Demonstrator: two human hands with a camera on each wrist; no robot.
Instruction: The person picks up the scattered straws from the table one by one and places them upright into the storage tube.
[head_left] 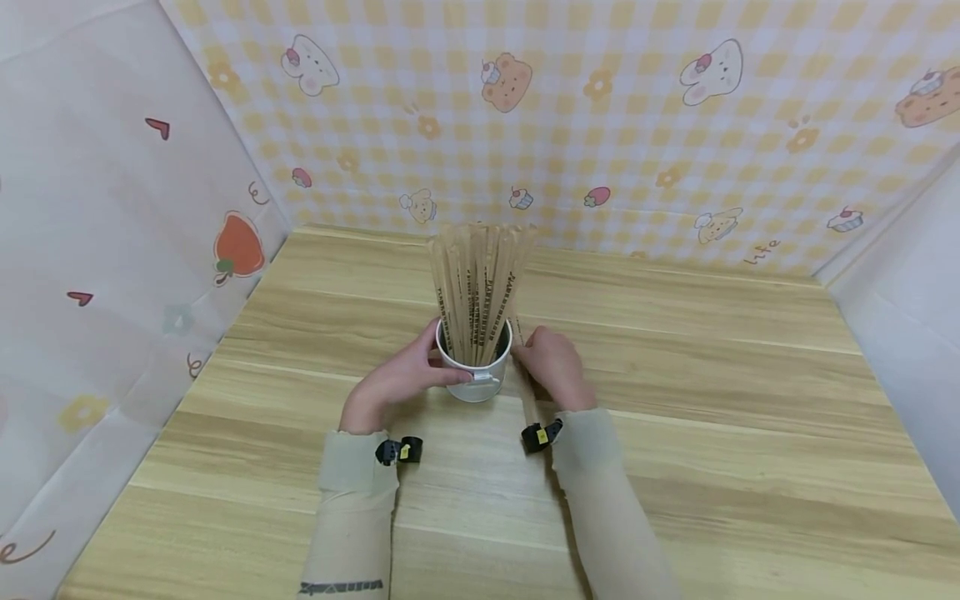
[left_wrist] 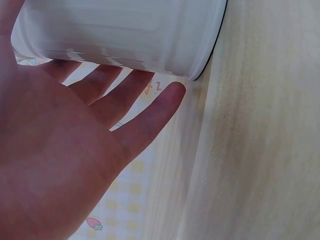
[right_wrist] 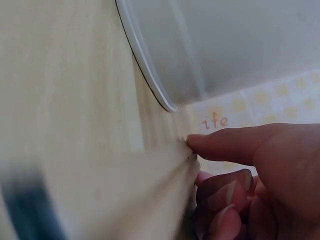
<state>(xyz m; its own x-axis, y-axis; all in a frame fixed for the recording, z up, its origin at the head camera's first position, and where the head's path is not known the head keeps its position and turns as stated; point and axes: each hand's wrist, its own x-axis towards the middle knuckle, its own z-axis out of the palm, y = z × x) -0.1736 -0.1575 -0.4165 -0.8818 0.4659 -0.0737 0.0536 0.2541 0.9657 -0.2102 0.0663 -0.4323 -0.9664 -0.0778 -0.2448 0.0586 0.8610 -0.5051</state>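
A white round cup (head_left: 474, 390) stands upright on the table, filled with long, slim, tan paper-wrapped chopsticks (head_left: 476, 292) printed with dark characters. My left hand (head_left: 396, 379) holds the cup from its left side, the thumb at the front near the rim and the fingers round the far side. In the left wrist view those fingers lie along the white wall (left_wrist: 125, 30). Just right of the cup, my right hand (head_left: 553, 365) pinches one wrapped chopstick packet (head_left: 529, 404) between thumb and fingers. That packet runs back beneath the wrist, apart from the cup in the right wrist view.
Both hands work over a wood-grain table (head_left: 712, 400). A yellow checked cloth (head_left: 585, 125) with cartoon prints hangs behind it, and a white printed cloth (head_left: 112, 208) hangs at the left. Each wrist wears a small black camera mount (head_left: 542, 437).
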